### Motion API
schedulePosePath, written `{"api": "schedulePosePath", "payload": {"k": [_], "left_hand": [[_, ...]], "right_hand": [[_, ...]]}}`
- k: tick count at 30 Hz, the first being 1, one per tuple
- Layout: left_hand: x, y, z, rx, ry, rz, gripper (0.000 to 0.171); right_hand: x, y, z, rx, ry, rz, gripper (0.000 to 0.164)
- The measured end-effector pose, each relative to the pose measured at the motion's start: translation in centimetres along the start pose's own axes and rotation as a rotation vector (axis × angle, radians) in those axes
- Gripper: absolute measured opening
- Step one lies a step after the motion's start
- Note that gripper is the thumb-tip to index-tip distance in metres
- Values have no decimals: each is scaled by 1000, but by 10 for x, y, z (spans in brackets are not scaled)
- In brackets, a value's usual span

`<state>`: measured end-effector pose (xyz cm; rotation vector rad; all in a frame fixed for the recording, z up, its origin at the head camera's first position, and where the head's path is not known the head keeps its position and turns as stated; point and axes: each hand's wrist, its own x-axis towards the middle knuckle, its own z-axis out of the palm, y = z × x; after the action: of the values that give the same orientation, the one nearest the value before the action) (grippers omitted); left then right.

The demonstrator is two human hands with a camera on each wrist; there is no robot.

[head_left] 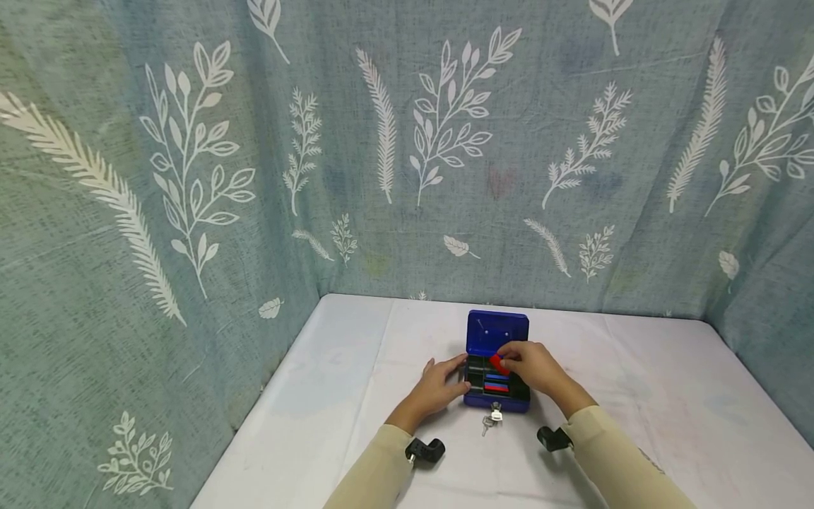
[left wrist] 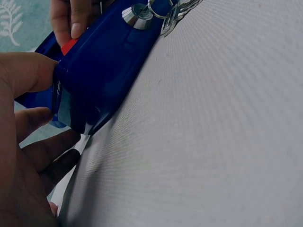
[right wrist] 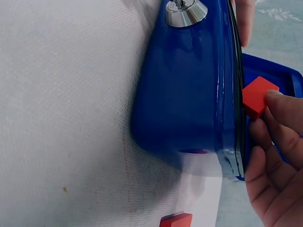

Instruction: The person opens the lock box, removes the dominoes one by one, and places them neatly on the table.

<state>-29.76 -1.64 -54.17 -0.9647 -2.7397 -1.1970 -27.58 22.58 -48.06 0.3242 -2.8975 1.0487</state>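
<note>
A blue cash box stands with its lid raised, showing a black compartment tray. My right hand pinches a red block between thumb and fingers over the tray's back right part. Blue and red pieces lie in a middle compartment. On the box's left side, my left hand touches the rim with spread, relaxed fingers; its thumb lies at the front left corner. Keys hang from the silver lock on the front.
Another red block lies on the white cloth near the box's right side in the right wrist view. The white-covered table spreads around the box. Behind it hangs a blue-green curtain with white leaf prints.
</note>
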Motion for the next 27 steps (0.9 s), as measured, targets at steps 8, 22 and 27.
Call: {"api": "schedulePosePath", "payload": {"k": [8, 22, 27], "left_hand": [[1, -1, 0, 2, 3, -5, 62], [2, -4, 4, 7, 2, -7, 63], [2, -4, 3, -3, 3, -4, 62]], "right_hand": [[0, 2, -2, 23, -3, 30, 17], [-3, 8, -4, 52, 12, 37, 26], [-3, 9, -5, 76, 14, 46, 25]]}}
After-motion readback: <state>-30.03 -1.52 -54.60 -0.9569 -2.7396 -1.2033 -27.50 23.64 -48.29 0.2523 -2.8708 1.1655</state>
